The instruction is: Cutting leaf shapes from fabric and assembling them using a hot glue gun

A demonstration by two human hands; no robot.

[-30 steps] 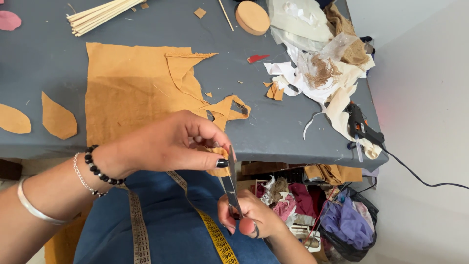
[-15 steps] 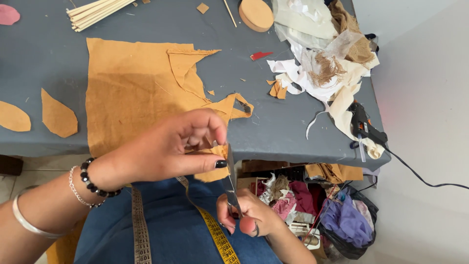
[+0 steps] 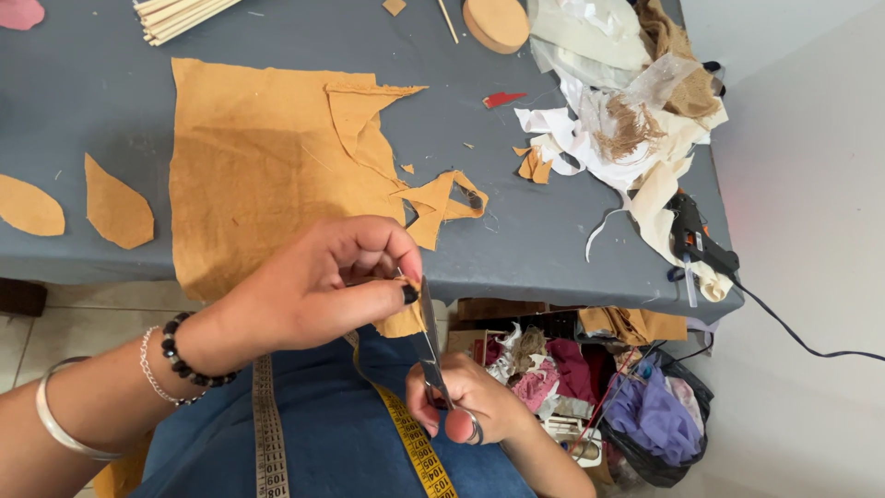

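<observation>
Over your lap, just off the near edge of the grey table (image 3: 92, 101), you're pinching a small ochre fabric piece (image 3: 402, 322) in your left hand (image 3: 313, 295), thumb and fingertips curled tight on its upper edge. Most of that piece is hiding behind your fingers, so its full shape can't be made out. Your right hand (image 3: 466, 401) is sitting lower and closer to your body, fingers closed through the handles of the scissors (image 3: 430, 346). The blades are running up and away from you, long axis nearly straight toward the table, and they're meeting the fabric piece right below your left thumb. Whether the blades are parted or closed, you can't tell from this angle. So the piece is lying directly above your right hand and already in your left, with the left the nearer of the two.

On the table beyond, the large ochre cloth (image 3: 267, 166) is lying flat with ragged cut-outs along its right side, two leaf-shaped cutouts (image 3: 118, 205) are resting to its left, and a glue gun (image 3: 693, 242) is sitting beside the heap of scraps (image 3: 618, 129). A yellow measuring tape (image 3: 415, 443) is draping across your denim.
</observation>
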